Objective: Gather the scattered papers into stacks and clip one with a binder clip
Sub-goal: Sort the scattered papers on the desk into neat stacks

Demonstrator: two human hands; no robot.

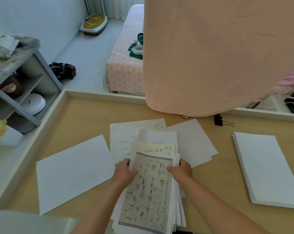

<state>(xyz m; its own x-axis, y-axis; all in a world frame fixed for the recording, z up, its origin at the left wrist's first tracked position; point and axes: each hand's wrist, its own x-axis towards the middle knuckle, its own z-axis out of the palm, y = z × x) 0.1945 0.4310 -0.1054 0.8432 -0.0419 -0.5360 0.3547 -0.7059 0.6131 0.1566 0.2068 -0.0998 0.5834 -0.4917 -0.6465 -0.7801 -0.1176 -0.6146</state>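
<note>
**A:** In the head view, what are the hands doing?

**B:** Both are gripping one ragged bundle of papers [149, 183], low in the middle of the table [92, 94]. The left hand [125, 172] is curling round its left edge, with the thumb lying on the top sheet with the green writing. The right hand [181, 169] is clasping the right edge in the same way.

**A:** Where is trouble brewing?

**B:** The bundle's sheets are fanning out unevenly along the right side and at the far end. If the person is about to lift or tap it this loosely aligned, I think inner sheets could be slipping out and scattering again. The bundle is also overlapping sheets lying flat beneath it, so dragging it could be pulling those askew.

**A:** And the clip?

**B:** The binder clip [218, 120] is lying near the far rim, well apart from both hands and just below a hanging peach cloth [218, 56]. Reaching for it probably means letting go with one hand, and then the bundle might be sagging open.

**A:** How many of each thing are you counting?

**B:** I am counting one bundle in the hands, one squared white stack [267, 168] at the right, and one binder clip. One blank loose sheet [73, 171] is lying alone at the left. Beyond the bundle, a handwritten sheet [122, 137] and at least one blank far sheet [193, 139] are showing. How many more are lying underneath, I cannot tell.
</note>
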